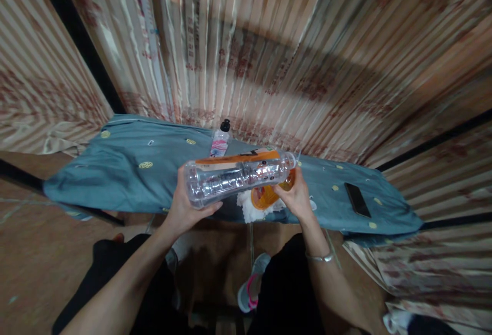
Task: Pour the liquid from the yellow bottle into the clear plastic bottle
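My left hand [187, 205] is wrapped round the base of a large clear plastic bottle [230, 177] with an orange label. This bottle lies almost level across the view, its uncapped mouth toward the right. Just below its neck, my right hand [295, 195] is closed round a container of orange liquid [265, 197], seemingly a bottle. The clear bottle hides the upper part of that container. Beneath the orange container, crumpled white tissue [248, 212] shows on the cloth. A small clear bottle with a black cap [220, 141] stands behind the large one.
A blue-grey patterned cloth [126, 171] covers the narrow table. A black phone [357, 199] lies at the right. Striped curtains [246, 58] hang behind and at both sides, with dark poles [82, 40] by them. My legs are below the front edge.
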Demonstrator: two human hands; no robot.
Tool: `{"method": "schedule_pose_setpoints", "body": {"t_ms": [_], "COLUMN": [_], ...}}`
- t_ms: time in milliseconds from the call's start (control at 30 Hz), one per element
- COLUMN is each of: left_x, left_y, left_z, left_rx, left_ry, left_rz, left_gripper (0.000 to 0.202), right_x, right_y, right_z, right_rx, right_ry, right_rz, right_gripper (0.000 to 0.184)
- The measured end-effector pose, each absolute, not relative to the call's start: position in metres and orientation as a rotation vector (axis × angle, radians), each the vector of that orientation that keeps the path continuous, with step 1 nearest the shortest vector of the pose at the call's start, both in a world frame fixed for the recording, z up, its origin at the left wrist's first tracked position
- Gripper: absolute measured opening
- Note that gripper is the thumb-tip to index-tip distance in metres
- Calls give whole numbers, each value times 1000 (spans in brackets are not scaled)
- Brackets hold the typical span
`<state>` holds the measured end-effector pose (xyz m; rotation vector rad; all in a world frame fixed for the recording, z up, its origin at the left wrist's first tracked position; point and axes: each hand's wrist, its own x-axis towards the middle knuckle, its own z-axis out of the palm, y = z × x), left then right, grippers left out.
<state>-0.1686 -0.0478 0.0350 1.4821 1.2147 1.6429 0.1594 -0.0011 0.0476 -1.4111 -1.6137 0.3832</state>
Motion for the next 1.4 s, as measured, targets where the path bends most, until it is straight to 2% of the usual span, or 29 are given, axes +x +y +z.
{"method": "schedule_pose_setpoints", "body": {"t_ms": [367, 567, 833, 1100, 1400], "left_x": [-170, -169, -169, -172, -172], "left_y": [-48, -48, -48, -51, -49], "left_z": [35, 33, 35, 47, 39], "left_rx": [1532, 1508, 1481, 1401, 1353], "left_ry": [1203, 1198, 1205, 1215, 1223], "left_rz": [1619, 1618, 1599, 1583, 1618], "left_gripper": [109, 109, 111, 109, 114], "right_x": [156, 157, 139, 129, 127], "right_y": [-1, 9, 10, 8, 7], "right_z": [64, 78, 63, 60, 59], "right_rx": [-1455, -1514, -1449, -1462, -1496], "right_ry": [-1611, -1663, -1498, -1395, -1386], "right_rz": [369, 348, 320, 284, 248], "right_gripper": [79, 61, 47, 50, 47]}}
